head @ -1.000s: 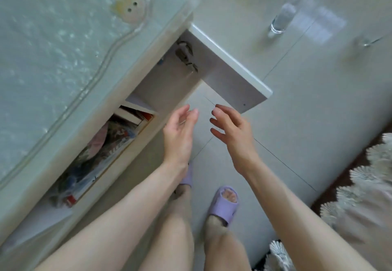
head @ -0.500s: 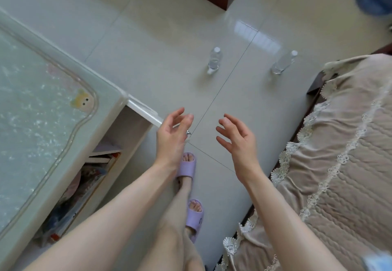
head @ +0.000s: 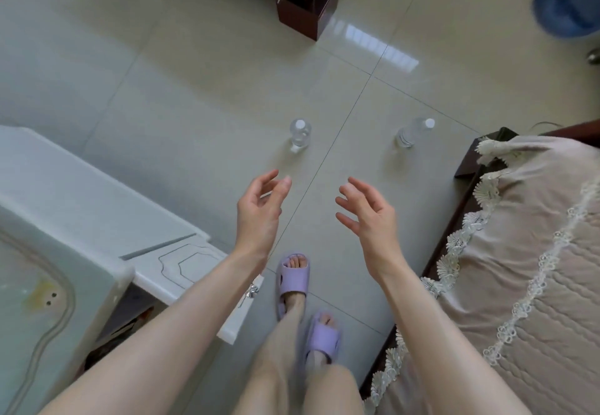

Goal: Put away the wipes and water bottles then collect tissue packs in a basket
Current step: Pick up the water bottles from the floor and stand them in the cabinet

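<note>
Water bottles (head: 300,135), two small clear plastic ones with white caps, are the goal of this step, and they stand upright on the pale glossy tiled floor (head: 194,89) that fills most of the frame. Along the right edge lies a beige quilted cover with lace trim (head: 535,268). At lower left sits a white glass-topped cabinet (head: 48,219), its white panelled door (head: 194,271) swung open toward the person's legs. The left hand (head: 259,213) and the right hand (head: 370,216) hover empty at mid-frame, fingers loosely spread and slightly curled, palms turned toward each other, touching nothing. Smallest are the targets: the left bottle (head: 300,135) just above the left hand in the frame, the right bottle (head: 410,133) well apart from it, near the corner of the cover. This looks like the approach to a pickup. It would go best with one hand to each bottle, fingers wrapped round the body rather than nipping the cap, then a straight lift so neither tips on the slick tile.
</note>
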Tool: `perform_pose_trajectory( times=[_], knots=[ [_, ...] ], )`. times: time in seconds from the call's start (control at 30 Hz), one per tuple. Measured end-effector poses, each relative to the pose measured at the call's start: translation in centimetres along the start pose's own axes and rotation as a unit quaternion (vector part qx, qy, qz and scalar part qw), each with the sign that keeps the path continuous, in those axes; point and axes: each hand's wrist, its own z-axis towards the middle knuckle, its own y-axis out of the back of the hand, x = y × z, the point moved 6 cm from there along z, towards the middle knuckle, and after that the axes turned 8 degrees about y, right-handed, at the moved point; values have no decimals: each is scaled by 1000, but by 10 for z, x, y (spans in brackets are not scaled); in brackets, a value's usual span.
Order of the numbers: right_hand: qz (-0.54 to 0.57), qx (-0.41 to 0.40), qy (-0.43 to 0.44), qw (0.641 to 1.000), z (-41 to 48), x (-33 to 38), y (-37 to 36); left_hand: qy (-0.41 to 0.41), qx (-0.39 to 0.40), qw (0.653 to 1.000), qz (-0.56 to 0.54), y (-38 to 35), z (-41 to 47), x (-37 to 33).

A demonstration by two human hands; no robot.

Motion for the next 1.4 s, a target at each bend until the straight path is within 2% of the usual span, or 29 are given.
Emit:
perform_pose_trajectory(
  times=[0.3,0.5,0.8,1.1,1.27,1.4],
  knots=[
    [-25,12,-44,999,107,7,-12,44,-4,999,30,-40,93,-16],
    [-83,65,-71,992,182,-1,-21,81,-28,996,40,-65,154,-5],
    [-150,132,-93,975,277,-60,-43,118,-59,991,12,-79,249,38],
    [-170,173,-67,968,377,-154,-70,134,-1,991,-9,-87,365,116],
    [-174,223,-70,957,410,-183,-78,123,54,990,-31,-94,405,135],
    [-162,229,-70,957,425,-200,-79,109,81,990,-46,-101,424,146]
  ],
)
